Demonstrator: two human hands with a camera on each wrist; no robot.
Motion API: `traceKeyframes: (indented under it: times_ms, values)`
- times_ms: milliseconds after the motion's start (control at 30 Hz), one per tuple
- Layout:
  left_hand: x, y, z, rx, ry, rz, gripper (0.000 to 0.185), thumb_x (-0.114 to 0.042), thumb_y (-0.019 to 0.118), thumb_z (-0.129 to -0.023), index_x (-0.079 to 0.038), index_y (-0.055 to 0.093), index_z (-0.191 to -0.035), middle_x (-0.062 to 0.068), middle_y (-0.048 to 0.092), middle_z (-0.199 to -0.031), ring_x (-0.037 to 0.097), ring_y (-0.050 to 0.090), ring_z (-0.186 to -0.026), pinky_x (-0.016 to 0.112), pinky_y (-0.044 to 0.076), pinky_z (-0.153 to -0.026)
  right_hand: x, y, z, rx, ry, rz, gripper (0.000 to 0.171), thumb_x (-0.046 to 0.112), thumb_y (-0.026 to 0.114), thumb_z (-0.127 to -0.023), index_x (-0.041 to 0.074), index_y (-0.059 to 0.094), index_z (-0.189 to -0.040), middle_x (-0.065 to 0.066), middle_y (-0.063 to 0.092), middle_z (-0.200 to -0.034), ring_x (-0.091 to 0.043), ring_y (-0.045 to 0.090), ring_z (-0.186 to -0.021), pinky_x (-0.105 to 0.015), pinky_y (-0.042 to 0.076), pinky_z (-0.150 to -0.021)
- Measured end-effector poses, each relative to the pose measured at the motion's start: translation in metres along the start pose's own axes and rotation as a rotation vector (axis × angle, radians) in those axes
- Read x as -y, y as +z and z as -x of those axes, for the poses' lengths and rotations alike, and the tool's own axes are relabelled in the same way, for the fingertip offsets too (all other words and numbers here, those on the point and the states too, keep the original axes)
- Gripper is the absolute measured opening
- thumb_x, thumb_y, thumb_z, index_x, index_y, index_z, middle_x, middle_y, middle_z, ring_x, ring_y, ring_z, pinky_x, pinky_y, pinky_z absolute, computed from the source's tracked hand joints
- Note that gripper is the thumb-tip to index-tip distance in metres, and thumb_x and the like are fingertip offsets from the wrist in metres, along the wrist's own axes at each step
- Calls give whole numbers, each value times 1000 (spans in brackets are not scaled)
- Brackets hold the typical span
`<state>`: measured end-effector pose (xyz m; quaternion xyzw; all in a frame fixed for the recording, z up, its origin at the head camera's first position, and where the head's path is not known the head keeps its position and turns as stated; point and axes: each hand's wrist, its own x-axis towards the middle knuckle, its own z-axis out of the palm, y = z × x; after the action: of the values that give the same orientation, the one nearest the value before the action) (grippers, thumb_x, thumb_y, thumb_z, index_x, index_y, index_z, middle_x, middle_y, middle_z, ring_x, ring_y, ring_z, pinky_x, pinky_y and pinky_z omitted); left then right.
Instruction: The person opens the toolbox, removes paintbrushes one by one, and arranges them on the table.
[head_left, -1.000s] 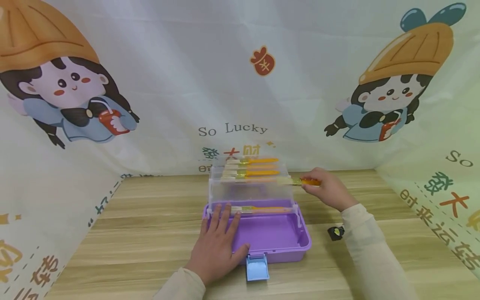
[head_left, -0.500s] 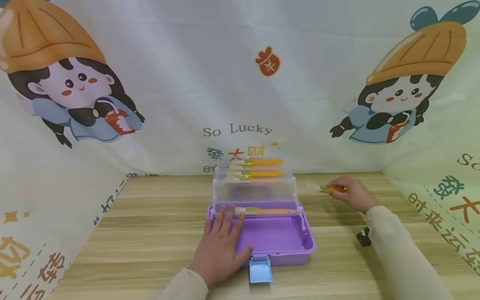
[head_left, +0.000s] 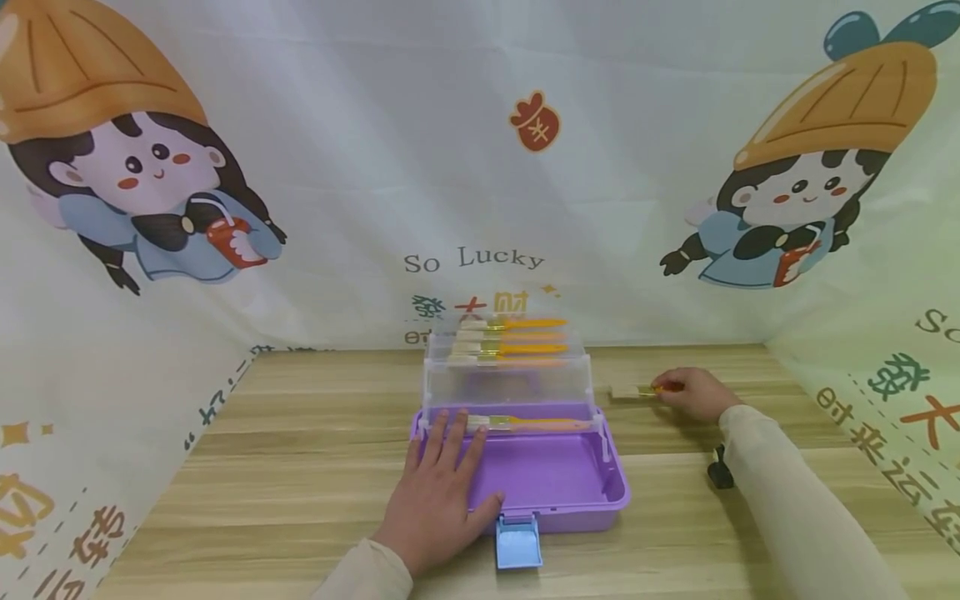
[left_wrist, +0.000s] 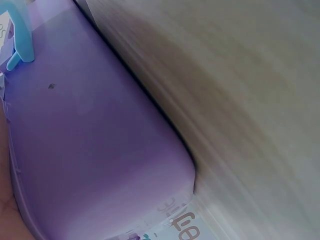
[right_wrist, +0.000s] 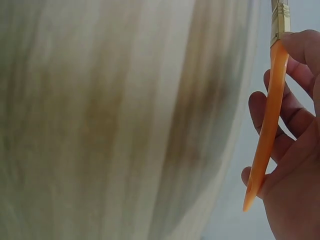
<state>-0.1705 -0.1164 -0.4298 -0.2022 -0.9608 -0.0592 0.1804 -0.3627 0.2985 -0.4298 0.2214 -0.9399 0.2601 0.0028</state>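
Observation:
To the right of the purple box, my right hand holds a paintbrush with pale bristles pointing left. In the right wrist view, thumb and fingers pinch the brush's orange handle just below its metal band. My left hand rests with spread fingers over the left side of the open box. Another paintbrush lies across the box's rear part, near the left fingertips. Behind it, clear raised trays bear several more paintbrushes.
A light blue latch hangs from the box's front. Beside the right sleeve, a small black object is partly hidden. The wood-grain table meets a printed cloth backdrop at the back and sides.
My right hand has carried the paintbrush away from the trays to the right, then slightly lower toward the table. The left hand stays on the box.

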Motion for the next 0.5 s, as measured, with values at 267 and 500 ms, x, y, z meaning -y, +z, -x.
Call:
traceKeyframes:
  times_ms: [267, 500]
  values:
    - [3, -2, 2, 7, 1, 0, 79, -63, 44, -95, -10, 39, -153, 18, 20, -162, 38, 11, -149, 62, 20, -113, -1, 7, -2, 61, 45, -8, 24, 14, 64, -93, -1, 71, -111, -16, 70, -107, -36, 63, -103, -53, 48, -91]
    - [1, -1, 1, 21, -6, 24, 79, -63, 43, -95, -10, 38, -154, 17, 19, -162, 37, 10, -150, 62, 19, -114, -1, 7, 0, 100, 61, -12, 28, 14, 66, -91, -2, 68, -113, -21, 67, -112, -41, 60, -109, -55, 46, -94]
